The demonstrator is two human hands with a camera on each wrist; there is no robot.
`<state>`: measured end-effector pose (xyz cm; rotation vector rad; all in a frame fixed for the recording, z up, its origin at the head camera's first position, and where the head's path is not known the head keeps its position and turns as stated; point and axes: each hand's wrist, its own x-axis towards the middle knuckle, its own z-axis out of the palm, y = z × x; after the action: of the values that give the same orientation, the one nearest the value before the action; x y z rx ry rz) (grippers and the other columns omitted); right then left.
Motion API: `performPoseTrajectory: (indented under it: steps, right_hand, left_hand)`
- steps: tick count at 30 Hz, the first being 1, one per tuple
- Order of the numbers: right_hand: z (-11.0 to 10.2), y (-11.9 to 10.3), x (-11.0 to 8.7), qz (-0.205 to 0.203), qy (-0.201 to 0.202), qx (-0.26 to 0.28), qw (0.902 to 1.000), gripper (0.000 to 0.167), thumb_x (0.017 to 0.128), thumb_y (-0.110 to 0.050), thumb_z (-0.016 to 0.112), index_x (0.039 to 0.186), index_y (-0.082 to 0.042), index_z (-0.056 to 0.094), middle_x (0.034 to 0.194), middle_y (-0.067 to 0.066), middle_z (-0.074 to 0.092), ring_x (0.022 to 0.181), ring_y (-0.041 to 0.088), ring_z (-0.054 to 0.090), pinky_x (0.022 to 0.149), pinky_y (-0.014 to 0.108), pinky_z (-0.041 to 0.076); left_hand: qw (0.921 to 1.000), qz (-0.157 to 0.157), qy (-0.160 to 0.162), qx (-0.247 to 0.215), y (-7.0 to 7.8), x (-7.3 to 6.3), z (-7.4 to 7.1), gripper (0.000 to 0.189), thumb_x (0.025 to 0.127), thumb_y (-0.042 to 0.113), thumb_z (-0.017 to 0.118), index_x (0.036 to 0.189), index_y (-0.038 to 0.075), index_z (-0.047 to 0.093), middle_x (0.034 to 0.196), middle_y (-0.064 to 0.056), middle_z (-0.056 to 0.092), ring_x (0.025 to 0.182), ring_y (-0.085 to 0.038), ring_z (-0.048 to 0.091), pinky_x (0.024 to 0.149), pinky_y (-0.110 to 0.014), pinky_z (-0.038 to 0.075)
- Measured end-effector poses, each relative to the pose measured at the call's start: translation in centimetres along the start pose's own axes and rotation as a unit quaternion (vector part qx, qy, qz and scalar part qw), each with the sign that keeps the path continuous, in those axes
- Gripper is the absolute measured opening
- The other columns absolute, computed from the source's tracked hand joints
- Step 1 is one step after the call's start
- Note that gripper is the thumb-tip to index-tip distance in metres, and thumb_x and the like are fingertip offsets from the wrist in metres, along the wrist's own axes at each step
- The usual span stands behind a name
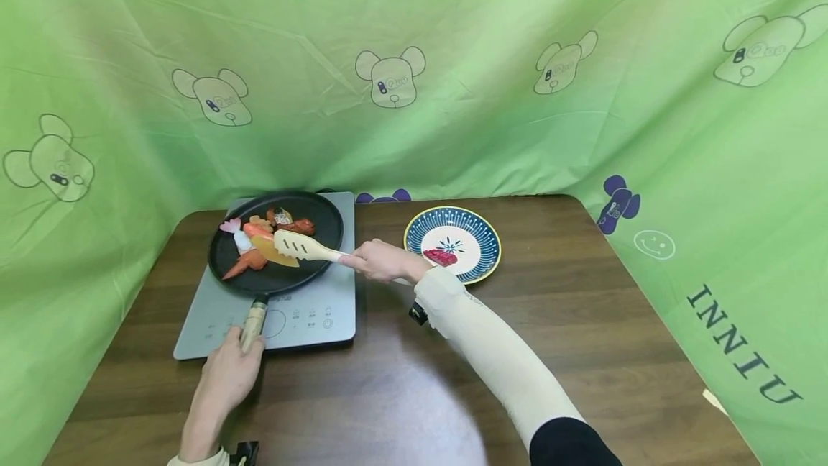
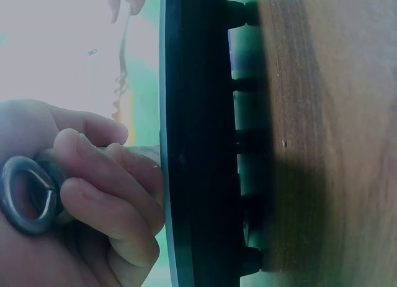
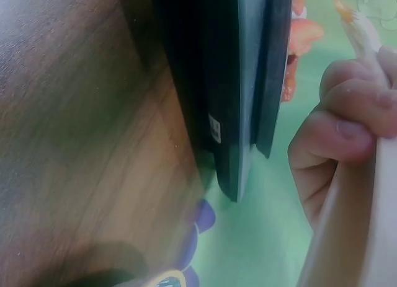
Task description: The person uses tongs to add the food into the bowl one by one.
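A black frying pan (image 1: 326,218) sits on a grey induction cooktop (image 1: 307,340) at the table's left side. My left hand (image 1: 229,372) grips its pale handle (image 1: 254,322); the left wrist view shows the fingers (image 2: 111,181) curled round it and a metal ring at its end. With my right hand (image 1: 383,262) I hold a pale slotted turner (image 1: 304,246) by its handle. The turner's head is over the pan, at a flat yellow-orange piece (image 1: 274,252). Around it lie a pink-tailed shrimp-like piece (image 1: 243,241), a reddish wing-shaped piece (image 1: 249,262) and a dark red-brown piece (image 1: 300,226).
Right of the cooktop, a blue-patterned plate (image 1: 489,239) with a yellow rim bears a dark red piece (image 1: 440,257), next to my right forearm. Green printed cloth (image 1: 453,142) hangs behind and beside the brown wooden table (image 1: 582,308).
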<state>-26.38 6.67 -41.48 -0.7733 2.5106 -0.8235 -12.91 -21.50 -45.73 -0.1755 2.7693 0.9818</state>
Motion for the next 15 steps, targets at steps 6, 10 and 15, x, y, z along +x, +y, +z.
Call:
performPoseTrajectory:
  steps: [6, 10, 15]
  right_hand:
    - [0.5, -0.3, 0.7, -0.010, 0.005, -0.044, 0.9990, 0.053, 0.100, -0.044, 0.037, 0.080, -0.003, 0.064, 0.054, -0.006, 0.042, 0.046, 0.006, 0.036, 0.045, 0.022, 0.031]
    - [0.8, -0.5, 0.9, -0.019, 0.005, -0.067, 0.9976, 0.051, 0.101, -0.043, 0.037, 0.078, -0.005, 0.063, 0.055, -0.006, 0.041, 0.048, 0.007, 0.036, 0.047, 0.022, 0.031]
    - [1.0, -0.8, 1.1, -0.027, 0.006, -0.088, 0.9958, 0.049, 0.101, -0.043, 0.037, 0.077, -0.008, 0.062, 0.056, -0.005, 0.041, 0.049, 0.008, 0.036, 0.049, 0.023, 0.032]
  left_hand:
    - [1.0000, -0.002, -0.003, -0.006, 0.0, 0.1, 0.0, 0.047, 0.096, 0.034, 0.041, 0.122, -0.005, 0.036, 0.075, -0.014, 0.046, 0.057, -0.025, 0.045, 0.048, -0.035, 0.034]
    - [1.0000, 0.003, 0.002, -0.005, -0.1, 0.1, 0.2, 0.045, 0.096, 0.034, 0.041, 0.119, -0.004, 0.036, 0.074, -0.014, 0.046, 0.057, -0.024, 0.045, 0.047, -0.035, 0.035]
    - [0.9999, 0.009, 0.011, -0.002, -0.2, 0.1, 0.2, 0.043, 0.096, 0.033, 0.041, 0.117, -0.004, 0.037, 0.074, -0.015, 0.048, 0.058, -0.025, 0.046, 0.047, -0.035, 0.035]
